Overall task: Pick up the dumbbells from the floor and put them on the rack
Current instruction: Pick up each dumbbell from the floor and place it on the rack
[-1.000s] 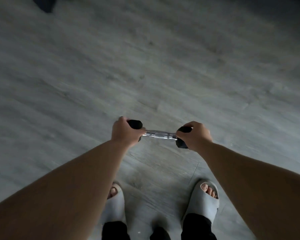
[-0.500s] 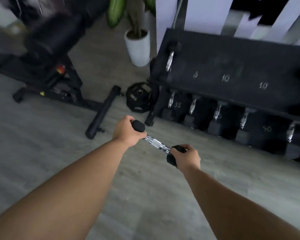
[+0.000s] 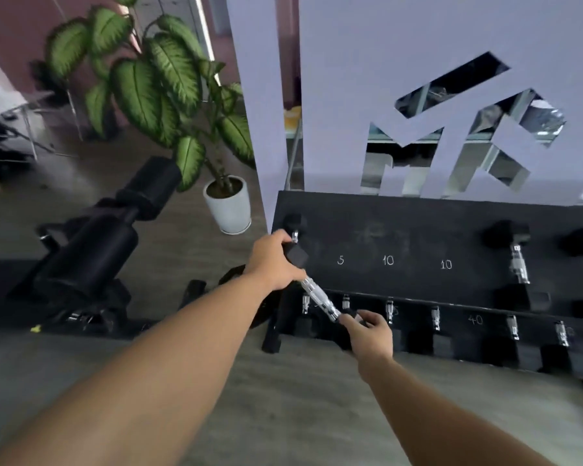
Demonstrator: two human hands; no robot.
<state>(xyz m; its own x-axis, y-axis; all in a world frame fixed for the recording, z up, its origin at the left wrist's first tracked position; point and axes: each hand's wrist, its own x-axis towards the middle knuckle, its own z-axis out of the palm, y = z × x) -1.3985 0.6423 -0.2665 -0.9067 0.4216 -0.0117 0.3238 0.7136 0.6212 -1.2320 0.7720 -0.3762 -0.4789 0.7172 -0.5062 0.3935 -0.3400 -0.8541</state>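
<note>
A small dumbbell (image 3: pixel 318 297) with black hex heads and a chrome handle hangs tilted in front of the rack's left end. My left hand (image 3: pixel 272 260) grips its upper head, which is over the top shelf's left edge. My right hand (image 3: pixel 371 334) holds the lower head, mostly hidden by my fingers. The black rack (image 3: pixel 401 237) has a sloped top shelf marked 5, 10, 10. Another small dumbbell (image 3: pixel 293 227) lies at the shelf's far left, right behind my left hand. A lower shelf carries several heavier dumbbells (image 3: pixel 436 327).
Two more dumbbells (image 3: pixel 515 264) rest on the top shelf's right side. A black weight bench (image 3: pixel 91 250) stands to the left, a potted plant (image 3: pixel 228 203) beside the rack's left end, a weight plate (image 3: pixel 236 274) on the floor. A white cut-out panel (image 3: pixel 418 79) rises behind.
My view has lifted from the floor to the rack. Both hands have carried the dumbbell up and forward, tilting it, so its upper head now reaches the top shelf's left edge.
</note>
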